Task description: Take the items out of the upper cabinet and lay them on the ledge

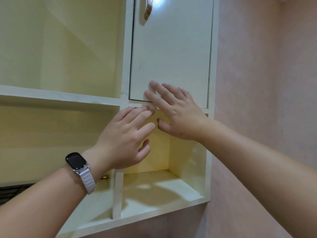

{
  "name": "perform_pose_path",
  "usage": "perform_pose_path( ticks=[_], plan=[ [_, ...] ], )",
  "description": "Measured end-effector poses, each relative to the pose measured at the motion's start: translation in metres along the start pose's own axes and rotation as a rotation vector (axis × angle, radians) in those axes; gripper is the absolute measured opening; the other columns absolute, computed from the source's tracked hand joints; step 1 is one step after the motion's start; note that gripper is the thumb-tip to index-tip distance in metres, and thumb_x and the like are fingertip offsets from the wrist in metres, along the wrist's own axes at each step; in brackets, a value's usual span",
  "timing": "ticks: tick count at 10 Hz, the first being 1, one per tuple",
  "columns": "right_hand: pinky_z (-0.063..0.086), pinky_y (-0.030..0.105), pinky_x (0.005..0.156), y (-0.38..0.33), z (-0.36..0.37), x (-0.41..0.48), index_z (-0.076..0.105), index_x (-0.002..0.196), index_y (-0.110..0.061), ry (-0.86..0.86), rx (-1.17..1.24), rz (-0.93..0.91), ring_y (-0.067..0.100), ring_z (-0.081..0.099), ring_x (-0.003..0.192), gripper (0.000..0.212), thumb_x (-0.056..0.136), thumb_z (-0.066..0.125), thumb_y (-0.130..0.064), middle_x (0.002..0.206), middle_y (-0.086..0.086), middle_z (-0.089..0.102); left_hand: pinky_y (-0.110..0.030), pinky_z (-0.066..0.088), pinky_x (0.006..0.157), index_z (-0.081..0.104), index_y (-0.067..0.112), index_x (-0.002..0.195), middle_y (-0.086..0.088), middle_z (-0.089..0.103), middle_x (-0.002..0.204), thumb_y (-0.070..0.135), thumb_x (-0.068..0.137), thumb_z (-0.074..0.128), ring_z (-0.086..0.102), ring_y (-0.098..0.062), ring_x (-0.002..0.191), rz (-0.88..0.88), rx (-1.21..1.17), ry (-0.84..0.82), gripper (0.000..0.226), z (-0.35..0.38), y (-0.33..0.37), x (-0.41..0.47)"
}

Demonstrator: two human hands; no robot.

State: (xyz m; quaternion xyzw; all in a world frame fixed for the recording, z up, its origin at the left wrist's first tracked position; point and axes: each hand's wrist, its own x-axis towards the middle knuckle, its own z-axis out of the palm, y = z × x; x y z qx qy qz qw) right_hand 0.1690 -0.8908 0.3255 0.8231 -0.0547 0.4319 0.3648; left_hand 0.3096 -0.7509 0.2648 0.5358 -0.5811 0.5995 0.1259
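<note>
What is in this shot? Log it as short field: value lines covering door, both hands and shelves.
cabinet door: appears shut, handle near its top
right hand: open, fingers spread on the door's lower edge
left hand: open, reaching up just below the door, holding nothing
left wrist: smartwatch on a pale strap
open compartment below door: no items visible
left shelf: small gold-coloured object behind the wrist, identity unclear
wall: pink, right of the cabinet
</note>
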Motion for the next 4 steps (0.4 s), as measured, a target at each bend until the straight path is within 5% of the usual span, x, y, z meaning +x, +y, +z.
perform_pose_path(
  ticks=[2,4],
  plan=[
    [0.039,0.049,0.104,-0.012,-0.003,-0.044,0.041,0.146,-0.019,-0.084,0.067,0.128,0.033,0.040,0.135,0.068,0.082,0.052,-0.040,0.155,0.008,0.036,-0.049,0.033,0.110,0.065,0.011,0.113,-0.014,0.057,0.133,0.032,0.079,0.059,0.048,-0.032,0.130,-0.002,-0.060,-0.046,0.040,-0.007,0.005,-0.008],
    [0.043,0.049,0.098,-0.037,-0.020,-0.079,0.049,0.139,-0.016,-0.139,0.080,0.197,0.034,0.047,0.127,0.062,0.084,0.049,-0.045,0.142,0.011,0.051,-0.043,0.037,0.101,0.067,0.010,0.113,-0.012,0.062,0.125,0.030,0.080,0.059,0.055,-0.033,0.120,-0.073,-0.236,0.088,0.039,-0.022,0.023,-0.028]
  ],
)
